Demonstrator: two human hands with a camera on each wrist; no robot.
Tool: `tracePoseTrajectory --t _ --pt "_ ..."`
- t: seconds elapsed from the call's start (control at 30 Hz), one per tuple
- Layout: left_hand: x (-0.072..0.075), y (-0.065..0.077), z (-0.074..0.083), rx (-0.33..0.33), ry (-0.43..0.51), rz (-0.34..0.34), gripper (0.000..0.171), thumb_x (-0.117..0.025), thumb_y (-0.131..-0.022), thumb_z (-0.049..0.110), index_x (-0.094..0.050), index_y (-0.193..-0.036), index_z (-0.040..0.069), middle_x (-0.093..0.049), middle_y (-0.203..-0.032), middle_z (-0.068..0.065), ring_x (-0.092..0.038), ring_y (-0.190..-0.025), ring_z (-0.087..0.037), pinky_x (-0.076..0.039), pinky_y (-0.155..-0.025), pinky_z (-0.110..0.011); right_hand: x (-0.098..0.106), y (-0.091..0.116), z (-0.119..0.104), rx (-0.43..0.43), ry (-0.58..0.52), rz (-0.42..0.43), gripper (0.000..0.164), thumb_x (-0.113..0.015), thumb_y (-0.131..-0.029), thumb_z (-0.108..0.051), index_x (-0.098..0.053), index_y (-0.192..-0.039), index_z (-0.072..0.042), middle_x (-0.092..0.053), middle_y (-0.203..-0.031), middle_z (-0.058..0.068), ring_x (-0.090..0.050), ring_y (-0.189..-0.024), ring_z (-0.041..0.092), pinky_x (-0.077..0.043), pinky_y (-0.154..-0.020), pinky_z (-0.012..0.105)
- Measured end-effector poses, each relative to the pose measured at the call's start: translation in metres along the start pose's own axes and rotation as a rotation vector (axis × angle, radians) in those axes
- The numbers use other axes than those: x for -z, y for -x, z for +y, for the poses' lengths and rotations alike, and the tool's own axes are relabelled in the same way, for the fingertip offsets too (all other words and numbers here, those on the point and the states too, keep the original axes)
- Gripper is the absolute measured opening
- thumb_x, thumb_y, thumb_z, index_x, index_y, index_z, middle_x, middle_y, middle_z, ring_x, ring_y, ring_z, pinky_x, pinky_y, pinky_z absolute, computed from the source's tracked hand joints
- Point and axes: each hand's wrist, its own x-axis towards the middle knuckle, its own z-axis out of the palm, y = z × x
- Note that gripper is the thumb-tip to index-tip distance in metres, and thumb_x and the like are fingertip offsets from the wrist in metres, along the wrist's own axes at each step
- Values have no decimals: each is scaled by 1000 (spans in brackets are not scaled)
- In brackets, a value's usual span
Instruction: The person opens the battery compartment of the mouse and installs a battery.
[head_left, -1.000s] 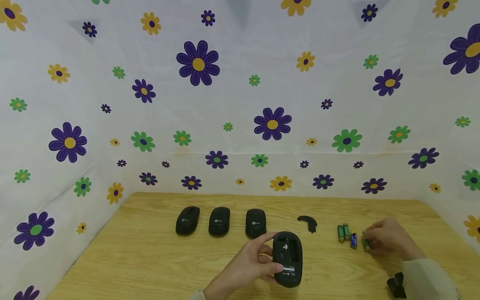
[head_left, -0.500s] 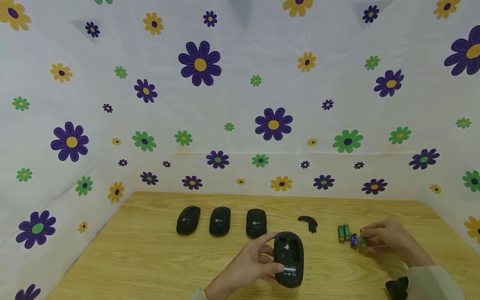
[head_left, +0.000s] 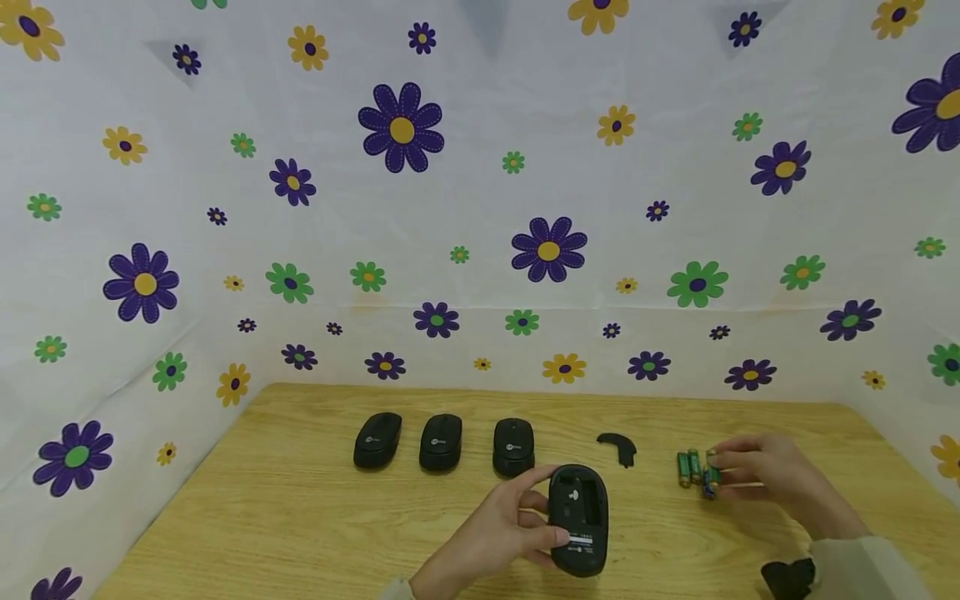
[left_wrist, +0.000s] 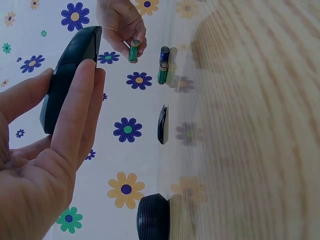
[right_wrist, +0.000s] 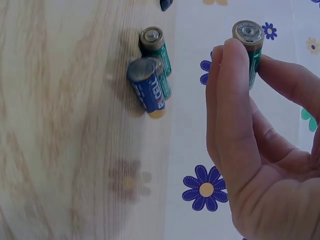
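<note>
My left hand grips a black computer mouse with its underside turned up and the battery compartment uncovered. In the left wrist view the mouse stands on edge between thumb and fingers, off the table. My right hand pinches a green battery between thumb and fingertips, raised above the table. Close by lie two green batteries side by side and one blue battery. From the head view, the held battery partly covers the blue one.
Three black mice stand in a row at the back of the wooden table. A curved black cover lies between them and the batteries. Beside the right sleeve is a dark object, partly hidden. Flowered cloth hangs behind.
The right hand has lifted the green battery and moved it left, until it overlaps the blue battery in the head view. My left hand and its mouse have hardly moved.
</note>
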Motion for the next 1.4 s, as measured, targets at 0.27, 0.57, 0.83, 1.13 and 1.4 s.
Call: tracePoseTrajectory --t 0.27,0.57,0.83,1.13,1.4 --pt "0 -2 -2 29 -1 8 70 -68 -90 -11 -44 -153 9 -69 -102 -12 -72 -93 -29 -64 -72 -41 -9 4 -3 45 -36 -52 24 -57 -100 -1 -59 -116 17 -65 -95 8 -67 -80 18 -64 -72 34" --pt "0 -1 -4 32 -2 16 70 -68 -91 -10 -44 -153 10 -68 -102 -12 -72 -94 -29 -64 -71 -40 -26 7 -7 112 -8 -76 27 -58 -101 -3 -58 -117 19 -59 -97 11 -62 -81 18 -64 -72 32" --pt "1 -1 -5 12 1 6 70 -69 -91 -10 -43 -153 9 -69 -102 -12 -72 -93 -30 -64 -69 -38 -35 10 -10 142 -15 -110 28 -60 -100 -4 -58 -119 16 -61 -94 10 -64 -81 19 -63 -73 34" --pt "1 -2 -4 19 -6 13 71 -69 -90 -10 -43 -153 9 -69 -101 -12 -72 -93 -29 -64 -69 -38 -45 13 -15 180 -40 -163 25 -60 -100 -5 -57 -116 14 -63 -92 9 -66 -79 19 -63 -71 33" --pt "1 -2 -4 14 -1 6 70 -69 -90 -10 -44 -153 8 -69 -101 -12 -72 -93 -29 -64 -69 -38 -55 16 -21 222 -81 -206 23 -60 -99 -3 -57 -115 13 -61 -95 10 -66 -82 20 -64 -75 36"
